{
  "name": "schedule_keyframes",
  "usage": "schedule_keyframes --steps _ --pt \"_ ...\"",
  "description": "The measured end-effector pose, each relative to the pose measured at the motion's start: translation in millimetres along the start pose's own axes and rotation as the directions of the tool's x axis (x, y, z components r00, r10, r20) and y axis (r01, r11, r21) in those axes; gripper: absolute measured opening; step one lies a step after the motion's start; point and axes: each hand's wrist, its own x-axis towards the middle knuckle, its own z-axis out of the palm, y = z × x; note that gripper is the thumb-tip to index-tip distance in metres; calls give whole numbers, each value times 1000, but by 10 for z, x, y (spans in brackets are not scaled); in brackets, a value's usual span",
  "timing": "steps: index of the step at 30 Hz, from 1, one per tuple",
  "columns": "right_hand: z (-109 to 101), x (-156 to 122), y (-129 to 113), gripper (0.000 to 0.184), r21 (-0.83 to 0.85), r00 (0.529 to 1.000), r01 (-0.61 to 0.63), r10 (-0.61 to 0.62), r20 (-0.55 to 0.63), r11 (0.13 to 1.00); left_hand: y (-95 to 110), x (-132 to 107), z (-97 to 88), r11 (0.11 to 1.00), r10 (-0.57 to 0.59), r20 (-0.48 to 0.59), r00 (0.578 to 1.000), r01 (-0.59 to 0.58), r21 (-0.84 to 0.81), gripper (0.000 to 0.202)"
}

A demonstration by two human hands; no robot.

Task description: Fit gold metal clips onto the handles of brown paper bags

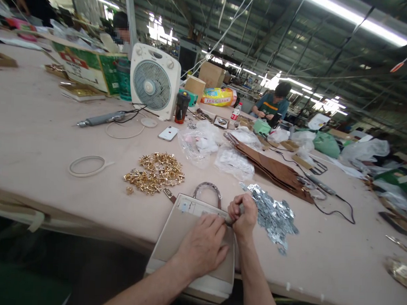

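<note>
A beige handbag body point(172, 239) lies over the table's front edge, its wrapped brown handle point(208, 185) pointing away from me. A brown strap with a gold-coloured fitting point(169, 195) sticks out at its upper left corner. My left hand point(202, 244) rests palm down on the bag, fingers stretched toward its upper right. Just beside those fingertips, my right hand point(244, 215) is closed in a fist around a short tool handle, mostly hidden by the fingers. Silver metal plates point(271, 214) lie piled right of that hand. Gold-coloured metal fittings point(155, 173) are heaped beyond the bag.
Stacked brown leather pieces point(270, 166) and plastic bags point(235, 163) lie beyond the silver pile. A box fan point(155, 80), phone point(168, 133), grey corded power tool point(102, 119) and tape ring point(87, 166) are farther left. A co-worker point(273, 104) sits across the table.
</note>
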Motion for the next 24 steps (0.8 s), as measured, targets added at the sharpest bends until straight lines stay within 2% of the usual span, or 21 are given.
schedule_keyframes --steps 3,7,10,12,15,17,21,22,24 --pt "5 -141 35 32 -116 993 117 -113 41 986 -7 2 11 1000 -10 3 1000 10 -14 32" --pt "-15 -319 81 33 -198 957 285 -268 111 938 -31 0 57 999 7 -6 1000 -8 -52 36" --pt "-23 -404 96 33 -241 926 371 -337 171 897 -66 3 86 998 24 -26 999 -26 -65 37" --pt "-15 -436 100 32 -244 916 399 -369 160 884 -102 20 81 998 35 -68 997 -39 -53 39" --pt "9 -449 89 30 -201 926 377 -368 82 904 -169 77 37 999 47 -115 992 -45 20 63" --pt "13 -427 50 27 -158 943 333 -330 45 930 -212 122 5 996 55 -76 996 -50 75 76" --pt "-55 -327 -155 24 -5 986 157 -157 -59 988 -258 169 -6 992 59 5 998 -59 108 74" --pt "-80 -309 -224 22 50 985 138 -132 -108 989 -261 170 1 993 56 7 998 -57 108 75" --pt "-114 -306 -350 20 128 968 177 -149 -203 976 -260 165 14 993 46 3 999 -46 108 76"
